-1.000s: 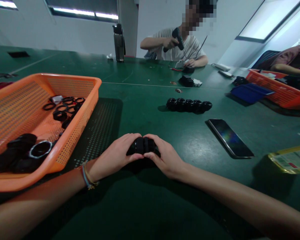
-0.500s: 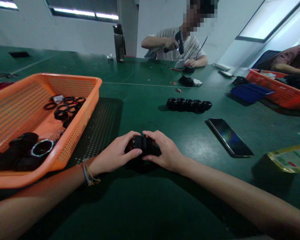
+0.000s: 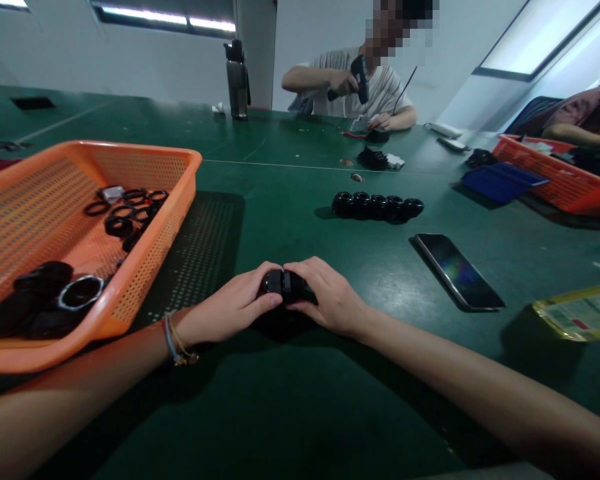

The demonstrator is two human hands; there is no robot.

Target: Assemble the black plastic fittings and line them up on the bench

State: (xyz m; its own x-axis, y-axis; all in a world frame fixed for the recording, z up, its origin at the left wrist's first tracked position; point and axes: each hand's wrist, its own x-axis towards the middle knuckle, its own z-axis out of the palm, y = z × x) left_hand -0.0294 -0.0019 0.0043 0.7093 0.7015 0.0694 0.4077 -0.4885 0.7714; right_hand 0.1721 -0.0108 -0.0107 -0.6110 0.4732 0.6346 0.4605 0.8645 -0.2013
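Both of my hands grip one black round plastic fitting (image 3: 282, 283) just above the green table (image 3: 290, 220). My left hand (image 3: 227, 308) wraps its left end with the thumb along the front. My right hand (image 3: 325, 297) curls over its right end, fingers closed on top. A row of several similar black fittings (image 3: 377, 206) lies further out on the table. To my left stands an orange mesh basket (image 3: 150, 260) with black rings (image 3: 130, 207) and bigger black parts (image 3: 40, 297) inside.
A dark phone (image 3: 457, 270) lies flat to the right of my hands. A yellow-edged packet (image 3: 577, 310) sits at the right edge. Across the table a person holds a black tool (image 3: 361, 77). A metal bottle (image 3: 237, 77), a blue tray (image 3: 503, 181) and another orange basket (image 3: 560, 180) stand further back.
My hands have shifted slightly forward with the fitting, the fingers regripping around it. The person opposite has raised the black tool more upright.
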